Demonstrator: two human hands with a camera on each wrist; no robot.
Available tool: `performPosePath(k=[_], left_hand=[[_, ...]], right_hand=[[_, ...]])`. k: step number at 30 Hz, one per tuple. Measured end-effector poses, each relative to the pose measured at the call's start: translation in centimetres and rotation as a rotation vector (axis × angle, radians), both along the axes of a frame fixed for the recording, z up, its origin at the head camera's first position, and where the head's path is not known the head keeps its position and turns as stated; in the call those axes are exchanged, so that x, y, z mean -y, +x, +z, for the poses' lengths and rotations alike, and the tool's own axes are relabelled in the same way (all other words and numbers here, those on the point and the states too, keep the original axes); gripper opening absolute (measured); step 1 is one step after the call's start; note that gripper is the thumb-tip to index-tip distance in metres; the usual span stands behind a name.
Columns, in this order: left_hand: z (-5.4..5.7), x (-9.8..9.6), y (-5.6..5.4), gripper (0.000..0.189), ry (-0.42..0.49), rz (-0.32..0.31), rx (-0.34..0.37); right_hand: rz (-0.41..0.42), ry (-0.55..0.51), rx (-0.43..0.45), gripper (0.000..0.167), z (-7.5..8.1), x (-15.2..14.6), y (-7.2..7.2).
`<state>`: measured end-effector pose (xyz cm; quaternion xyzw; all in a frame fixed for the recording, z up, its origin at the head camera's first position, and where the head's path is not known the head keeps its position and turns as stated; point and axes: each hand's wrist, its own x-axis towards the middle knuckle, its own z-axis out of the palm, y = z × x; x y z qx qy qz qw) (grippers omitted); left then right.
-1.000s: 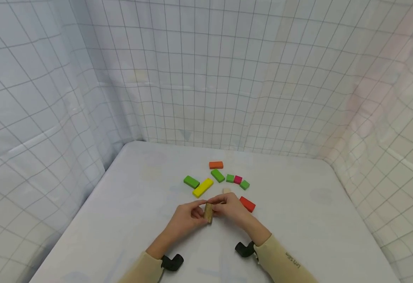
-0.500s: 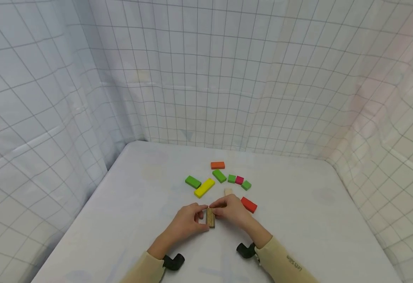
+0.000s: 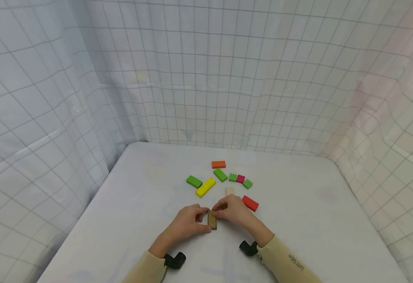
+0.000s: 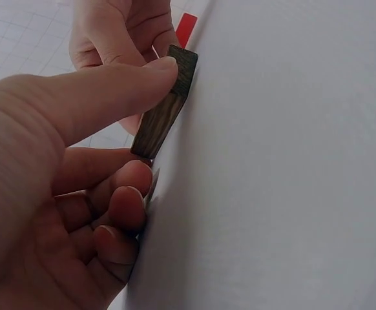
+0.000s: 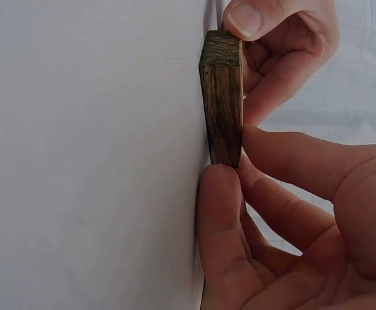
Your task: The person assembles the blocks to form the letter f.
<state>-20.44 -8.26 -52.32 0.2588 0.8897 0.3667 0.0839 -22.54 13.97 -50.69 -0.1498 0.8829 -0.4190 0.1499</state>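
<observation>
A small brown wooden block (image 3: 212, 221) lies on the white table between the two hands. My left hand (image 3: 186, 222) holds it lengthwise, thumb at the near end and index finger at the far end; its other fingers curl near the tabletop. At the block's far end, my right hand (image 3: 237, 213) pinches with thumb and index finger. Dark grain shows along the wooden block (image 5: 224, 106) in the right wrist view. Partly hidden behind the right hand is a pale wooden block (image 3: 229, 191); a red block (image 3: 250, 203) lies just beyond that hand.
Farther back lie a yellow block (image 3: 205, 187), two green blocks, one left (image 3: 194, 181) and one central (image 3: 220, 175), and an orange block (image 3: 218, 164). Small green and pink cubes (image 3: 240, 179) sit to the right. Gridded white curtains (image 3: 206, 90) surround the table.
The brown block has turned over from a tilted pose to lying broad face up, and straightened. Both hands stay on it, the left thumb and index finger spreading wider. Other blocks stay put.
</observation>
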Motion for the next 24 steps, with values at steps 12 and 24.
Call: performPosePath(k=[12, 24], left_hand=[[-0.34, 0.28, -0.16, 0.055, -0.006, -0.020, -0.008], [-0.06, 0.44, -0.05, 0.058, 0.013, -0.029, 0.007]], right_hand=[[-0.004, -0.008, 0.010, 0.009, -0.17, -0.07, -0.29], [-0.005, -0.027, 0.032, 0.008, -0.04, -0.10, -0.24]])
